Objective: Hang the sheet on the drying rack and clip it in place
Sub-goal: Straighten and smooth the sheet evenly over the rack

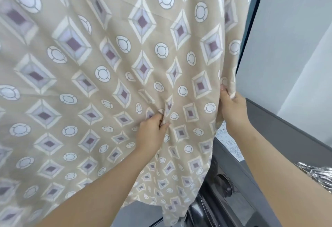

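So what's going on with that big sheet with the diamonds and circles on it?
A person is holding up the sheet, which hangs in front of them. Their left hand pinches a bunch of cloth near the middle, and their right hand grips the sheet's right edge. A dark grey machine stands behind it, low on the right. No drying rack or clips show in this view, so the clipping isn't done yet as far as can be seen.

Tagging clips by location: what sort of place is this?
Likely a home laundry area: a dark grey washing machine with a label sticker, and a patterned sheet hanging beside it.
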